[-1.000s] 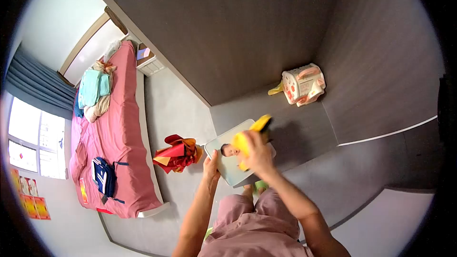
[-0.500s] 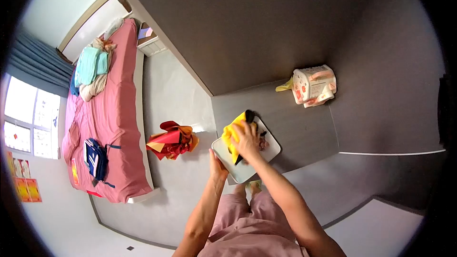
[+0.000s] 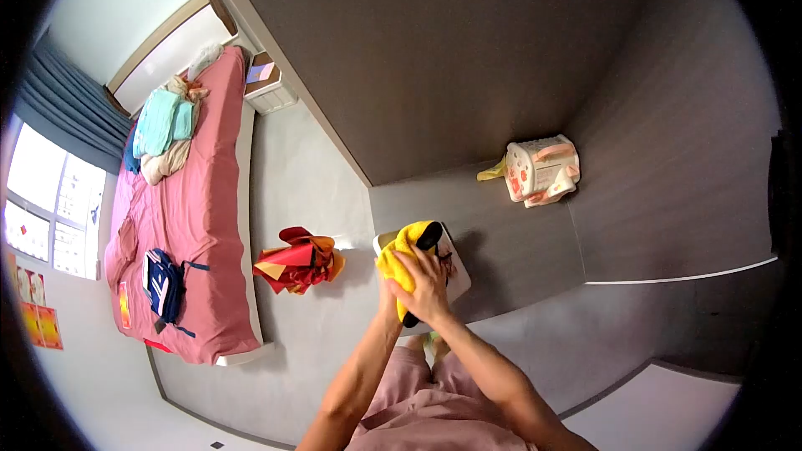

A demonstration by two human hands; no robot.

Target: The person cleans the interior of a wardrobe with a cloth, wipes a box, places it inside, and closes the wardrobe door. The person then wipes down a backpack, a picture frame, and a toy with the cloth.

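A pale shallow tray (image 3: pixel 459 284) is held up in front of me above the grey surface, partly covered by a yellow cloth (image 3: pixel 399 257) with black ends. My right hand (image 3: pixel 428 291) presses and grips the cloth against the tray's left part. At the tray's lower left edge is my left hand (image 3: pixel 388 307), its thumb side showing and its fingers hidden beneath the tray and cloth. A small dark and brownish patch (image 3: pixel 448 264), too small to make out, shows on the tray to the right of the cloth.
A grey low surface (image 3: pixel 526 259) meets dark panels (image 3: pixel 451 75). On it stands a white and pink box (image 3: pixel 543 171) with a handle. Red and gold wrapping (image 3: pixel 299 260) lies on the floor. A pink bed (image 3: pixel 209 225) holds folded clothes (image 3: pixel 163 125) and a blue backpack (image 3: pixel 163 284).
The cloth and my right hand have moved left and down over the tray, nearer my left hand. The tray has turned and now shows less of its surface. My view has shifted slightly.
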